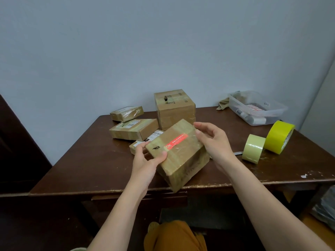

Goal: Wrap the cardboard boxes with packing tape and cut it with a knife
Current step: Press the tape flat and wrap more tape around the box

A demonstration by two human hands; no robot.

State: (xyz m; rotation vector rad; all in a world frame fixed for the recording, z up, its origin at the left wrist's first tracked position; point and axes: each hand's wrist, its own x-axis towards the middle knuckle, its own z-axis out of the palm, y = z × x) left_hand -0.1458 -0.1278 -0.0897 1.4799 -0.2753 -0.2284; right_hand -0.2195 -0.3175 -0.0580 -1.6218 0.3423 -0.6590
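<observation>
Fingers of the left hand curl round the near left corner of the box, thumb on top and the other fingers tucked under. The right hand has its fingers bent over the far right edge, with the thumb lying on top by the red label. Both hands hold the box tilted, just above the near edge of the table.

The box looks light, since it sits easy in two hands. It seems stiff, but the shiny tape on it may be slippery. The corners and edges are good places to hold.

More boxes lie far and left: a tall box, a flat box and a small box. At the right stand a pale tape roll and a yellow tape roll, touching. A bit of metal peeks out beside the pale roll; I cannot tell if it is the knife. A clear tub sits far right.
</observation>
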